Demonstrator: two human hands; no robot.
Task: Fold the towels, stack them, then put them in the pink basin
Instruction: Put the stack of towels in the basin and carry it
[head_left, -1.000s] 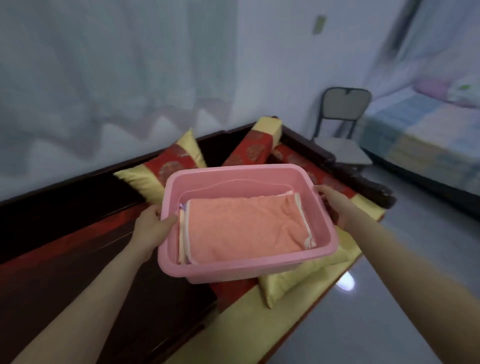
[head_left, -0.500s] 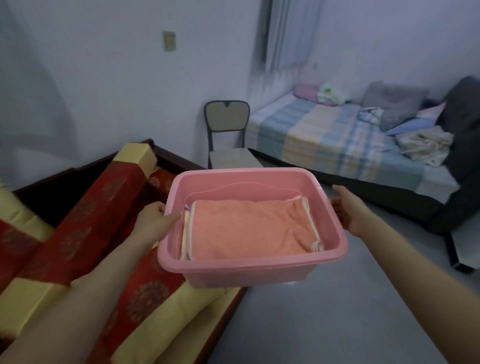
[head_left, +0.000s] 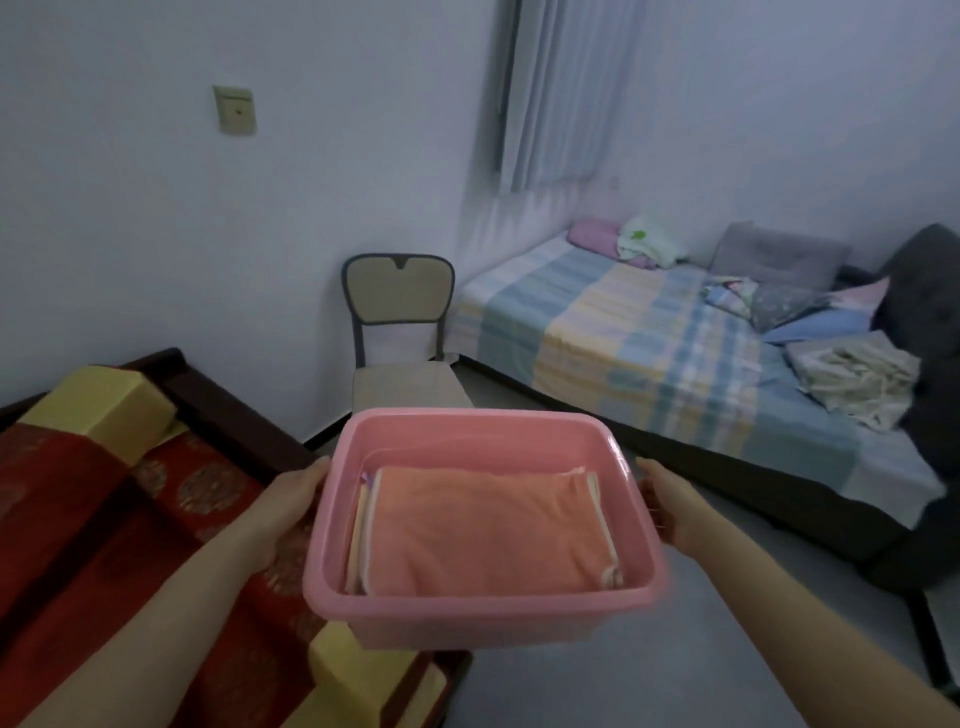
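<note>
- Head view looks down on the pink basin (head_left: 470, 621), which is carried in mid-air in front of the person, above the grey floor (head_left: 649, 670) and the end of a cushioned bench (head_left: 78, 499)
- left hand (head_left: 291, 499) clasps the basin's left side just under the rim, with its fingertips hidden behind the wall
- right hand (head_left: 662, 499) grasps the right side the same way, thumb close against the rim
- folded towels (head_left: 483, 525) lie stacked flat inside the basin, an orange one on top, with paler edges showing beneath it at both ends
- the bench has red and yellow cushions and sits at the lower left
- chair (head_left: 397, 291) stands against the wall beyond the basin
- bed (head_left: 649, 353) with a striped sheet runs along the right, with pillows and crumpled bedding on it
- curtain (head_left: 550, 93) hangs above the bed's far end
</note>
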